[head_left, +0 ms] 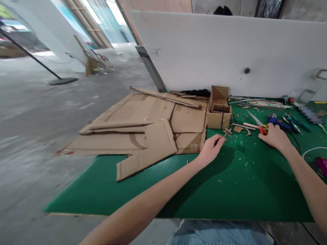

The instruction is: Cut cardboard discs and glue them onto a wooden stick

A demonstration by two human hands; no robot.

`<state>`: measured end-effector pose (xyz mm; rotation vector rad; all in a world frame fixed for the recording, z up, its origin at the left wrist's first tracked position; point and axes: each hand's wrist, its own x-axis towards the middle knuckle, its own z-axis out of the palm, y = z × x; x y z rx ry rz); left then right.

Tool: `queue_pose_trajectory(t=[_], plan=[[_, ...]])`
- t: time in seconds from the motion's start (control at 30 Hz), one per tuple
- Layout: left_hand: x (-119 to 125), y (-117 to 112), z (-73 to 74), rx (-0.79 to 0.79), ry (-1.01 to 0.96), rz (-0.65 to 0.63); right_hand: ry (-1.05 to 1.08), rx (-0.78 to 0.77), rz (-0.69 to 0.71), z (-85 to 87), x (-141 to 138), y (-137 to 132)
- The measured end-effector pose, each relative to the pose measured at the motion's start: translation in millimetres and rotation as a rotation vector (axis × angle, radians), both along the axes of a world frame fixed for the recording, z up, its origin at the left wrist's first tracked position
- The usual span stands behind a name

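My left hand (pixel 211 149) is closed in a pinch on a small bundle of thin wooden sticks (pixel 227 132), held just in front of a small cardboard box (pixel 218 119) with its lid up. My right hand (pixel 276 139) is closed at the orange handles of a pair of scissors (pixel 258 119); the blades point away, towards the back wall panel. Right beside that hand is a blue glue gun (pixel 278 121). Between the hands lie a pale thin stick (pixel 250 125) and a cardboard scrap (pixel 238 129).
Large cardboard sheets (pixel 189 119) and an angled cardboard cutout (pixel 159 137) cover the left of the green table (pixel 245 190). Pliers (pixel 292 123) lie at the right, near a white cable (pixel 313 149). A white panel (pixel 217 51) stands along the back edge.
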<state>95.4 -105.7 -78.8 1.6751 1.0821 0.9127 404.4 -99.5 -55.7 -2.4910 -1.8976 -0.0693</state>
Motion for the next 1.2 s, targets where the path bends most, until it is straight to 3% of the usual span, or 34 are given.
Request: queue_pose_trajectory(t=[0.1,0.3,0.47,0.63,0.77,0.87,1.0,1.1,1.2], plan=[[1,1,0.3,0.042,0.058,-0.006,0.039,0.105,-0.006,-4.5,2,6],[0,2,-2.4,0.119,0.028,-0.032,-0.038,0.325,0.131,-5.8,-12,29],[0,1,-6.0,0.008,-0.13,-0.106,-0.065,0.327,0.224,3.2,-23,78],[-1,0,-2.0,0.026,-0.185,-0.107,-0.008,0.264,0.264,-0.5,-28,112],[-3,-3,0.3,0.048,-0.146,-0.092,-0.013,0.268,0.22,-1.6,-12,103],[-4,-4,-0.4,0.106,-0.082,-0.044,-0.126,0.227,0.016,-0.4,21,82],[-1,-5,-1.7,0.208,-0.088,0.007,-0.158,0.035,-0.193,-6.6,63,56],[1,-4,-4.0,0.213,-0.113,-0.001,-0.159,0.002,-0.14,-16.5,70,43],[-1,-2,-7.7,0.215,-0.126,0.025,-0.233,0.195,-0.089,-24.3,61,34]])
